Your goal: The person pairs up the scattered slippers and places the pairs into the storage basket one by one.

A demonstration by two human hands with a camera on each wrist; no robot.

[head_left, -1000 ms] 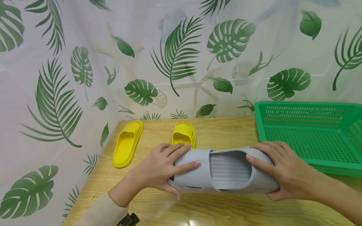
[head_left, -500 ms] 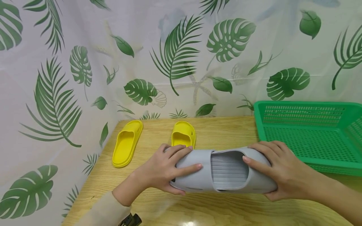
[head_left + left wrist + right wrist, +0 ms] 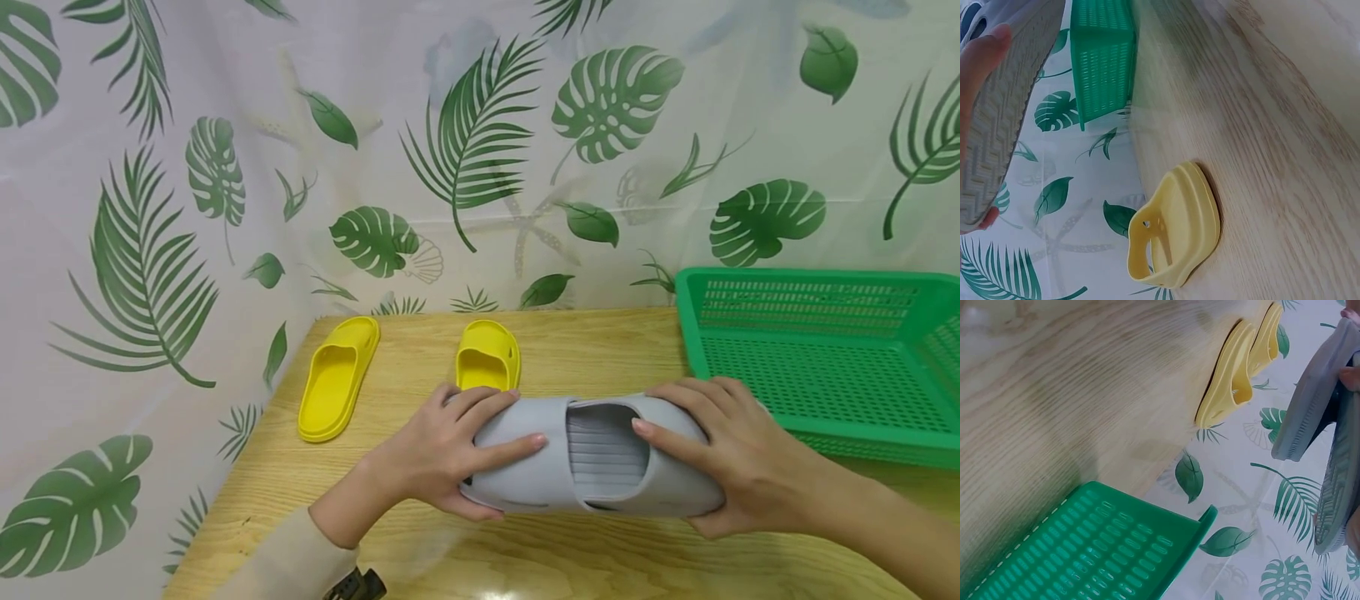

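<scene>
A pair of grey slippers is held together above the table, their straps at opposite ends and a ribbed insole showing in the gap between. My left hand (image 3: 442,454) grips the strap end of the left slipper (image 3: 555,479), its index finger stretched along the top. At the other end my right hand (image 3: 738,458) grips the right slipper (image 3: 671,492), thumb underneath. In the left wrist view a zigzag-patterned sole (image 3: 997,119) shows beside a finger. Both soles stand apart at one end in the right wrist view, where a grey slipper (image 3: 1316,394) is nearest the wall.
On the wooden table (image 3: 592,350) a yellow slipper (image 3: 333,383) lies at the back left. Another yellow slipper (image 3: 487,340) sits behind the grey pair, partly hidden by it. To the right stands a green basket (image 3: 810,277). A leaf-printed curtain (image 3: 480,233) hangs behind.
My two hands have come slightly closer together with the grey slippers, narrowing the gap between the straps. The yellow slippers and basket stay put.
</scene>
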